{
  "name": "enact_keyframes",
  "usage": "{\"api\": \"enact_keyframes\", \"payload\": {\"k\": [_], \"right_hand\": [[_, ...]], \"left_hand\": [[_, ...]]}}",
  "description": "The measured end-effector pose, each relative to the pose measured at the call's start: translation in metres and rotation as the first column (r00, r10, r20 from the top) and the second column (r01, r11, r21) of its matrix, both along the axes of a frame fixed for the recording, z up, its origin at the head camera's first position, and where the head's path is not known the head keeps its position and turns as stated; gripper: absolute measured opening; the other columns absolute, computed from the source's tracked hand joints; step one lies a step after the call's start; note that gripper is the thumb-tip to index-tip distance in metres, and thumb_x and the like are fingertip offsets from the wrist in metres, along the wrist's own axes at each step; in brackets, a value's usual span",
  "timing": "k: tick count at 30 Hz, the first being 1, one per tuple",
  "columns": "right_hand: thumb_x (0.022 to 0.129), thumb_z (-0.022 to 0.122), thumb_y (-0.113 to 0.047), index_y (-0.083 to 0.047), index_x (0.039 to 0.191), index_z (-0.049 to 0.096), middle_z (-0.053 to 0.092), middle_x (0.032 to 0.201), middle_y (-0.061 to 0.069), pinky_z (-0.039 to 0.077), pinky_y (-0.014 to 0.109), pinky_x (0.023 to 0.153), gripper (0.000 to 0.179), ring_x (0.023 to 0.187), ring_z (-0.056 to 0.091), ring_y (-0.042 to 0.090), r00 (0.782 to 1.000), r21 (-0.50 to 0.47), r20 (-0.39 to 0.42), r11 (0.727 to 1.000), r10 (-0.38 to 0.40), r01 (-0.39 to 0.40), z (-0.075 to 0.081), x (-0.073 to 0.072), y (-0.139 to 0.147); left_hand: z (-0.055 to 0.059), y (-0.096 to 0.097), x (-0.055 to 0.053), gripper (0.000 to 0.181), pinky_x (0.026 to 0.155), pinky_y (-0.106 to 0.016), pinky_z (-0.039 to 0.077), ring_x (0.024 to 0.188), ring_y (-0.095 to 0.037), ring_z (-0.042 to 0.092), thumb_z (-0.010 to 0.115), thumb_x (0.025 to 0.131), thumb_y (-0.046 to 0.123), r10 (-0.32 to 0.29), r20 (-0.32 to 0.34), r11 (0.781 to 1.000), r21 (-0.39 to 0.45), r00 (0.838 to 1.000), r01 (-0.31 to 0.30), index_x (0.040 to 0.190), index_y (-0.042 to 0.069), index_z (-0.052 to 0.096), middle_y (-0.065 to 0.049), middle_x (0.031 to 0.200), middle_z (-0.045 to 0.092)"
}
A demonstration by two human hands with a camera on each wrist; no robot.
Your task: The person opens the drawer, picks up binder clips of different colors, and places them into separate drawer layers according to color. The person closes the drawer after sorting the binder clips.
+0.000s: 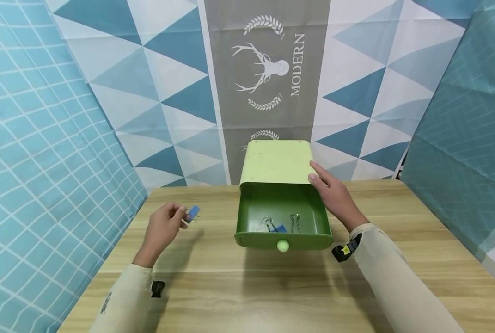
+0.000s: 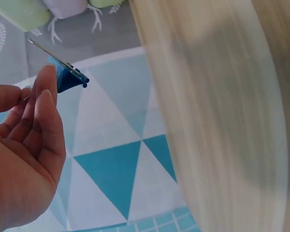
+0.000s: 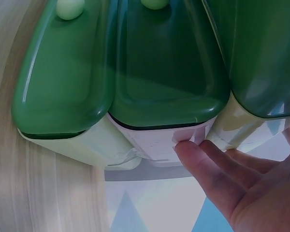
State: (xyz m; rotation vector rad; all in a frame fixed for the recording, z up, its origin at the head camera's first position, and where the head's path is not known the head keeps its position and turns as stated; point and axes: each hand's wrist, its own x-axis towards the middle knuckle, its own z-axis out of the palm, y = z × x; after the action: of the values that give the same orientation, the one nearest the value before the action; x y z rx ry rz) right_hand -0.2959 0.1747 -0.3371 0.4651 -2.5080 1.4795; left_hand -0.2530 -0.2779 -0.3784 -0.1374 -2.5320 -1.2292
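My left hand (image 1: 164, 226) pinches a blue binder clip (image 1: 193, 213) between thumb and fingers, above the table to the left. In the left wrist view, the clip's blue body (image 2: 65, 79) and a wire handle stick out beyond the fingertips. A pale green drawer box (image 1: 278, 162) stands at the back, its green top drawer (image 1: 259, 239) pulled out by a round knob's side. Inside lie binder clips, one showing a blue body (image 1: 280, 229). Against the box's right side rests my right hand (image 1: 336, 196), fingers extended; in the right wrist view its fingertips touch the stack's side walls.
Below the top drawer, the right wrist view shows a middle drawer (image 3: 169, 63) and a bottom drawer (image 3: 63, 82), both closed, with pale knobs. The wooden table (image 1: 284, 296) meets a patterned cloth backdrop (image 1: 180, 92) behind the box. Blue tiled cloth (image 1: 43, 162) hangs at left.
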Motion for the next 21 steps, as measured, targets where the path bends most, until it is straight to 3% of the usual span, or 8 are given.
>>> {"api": "enact_keyframes", "payload": {"k": [8,14,21], "right_hand": [[0.102,0.043,-0.059,-0.04,0.158,0.025,0.023,0.163,-0.004,0.025,0.064,0.111,0.061,0.148,0.024,0.033,1.0,-0.01,0.014,1.0,0.005,-0.005,-0.002,-0.003,0.002],[0.102,0.043,-0.06,-0.041,0.157,0.025,0.023,0.163,-0.003,0.025,0.064,0.111,0.061,0.148,0.024,0.034,1.0,-0.005,0.011,1.0,0.0,0.0,-0.001,-0.002,0.002],[0.102,0.043,-0.06,-0.041,0.157,0.026,0.024,0.163,-0.003,0.026,0.064,0.111,0.061,0.148,0.026,0.034,1.0,-0.007,0.002,1.0,0.007,-0.007,0.001,0.002,0.0]], "left_hand": [[0.011,0.012,0.005,0.036,0.066,-0.037,0.056,0.079,-0.023,0.07,0.052,0.106,0.037,-0.086,0.021,0.987,0.136,0.996,0.082,0.111,0.004,0.063,-0.01,0.098,0.071],[0.019,0.023,0.01,0.04,0.066,-0.036,0.056,0.079,-0.025,0.07,0.051,0.106,0.036,-0.198,-0.028,0.947,0.254,0.98,0.199,0.115,-0.002,0.06,-0.017,0.102,0.069],[0.027,0.037,0.016,0.034,0.063,-0.033,0.055,0.076,-0.024,0.069,0.051,0.107,0.03,-0.246,-0.094,0.925,0.276,0.965,0.263,0.109,-0.002,0.06,-0.011,0.095,0.069]]}}
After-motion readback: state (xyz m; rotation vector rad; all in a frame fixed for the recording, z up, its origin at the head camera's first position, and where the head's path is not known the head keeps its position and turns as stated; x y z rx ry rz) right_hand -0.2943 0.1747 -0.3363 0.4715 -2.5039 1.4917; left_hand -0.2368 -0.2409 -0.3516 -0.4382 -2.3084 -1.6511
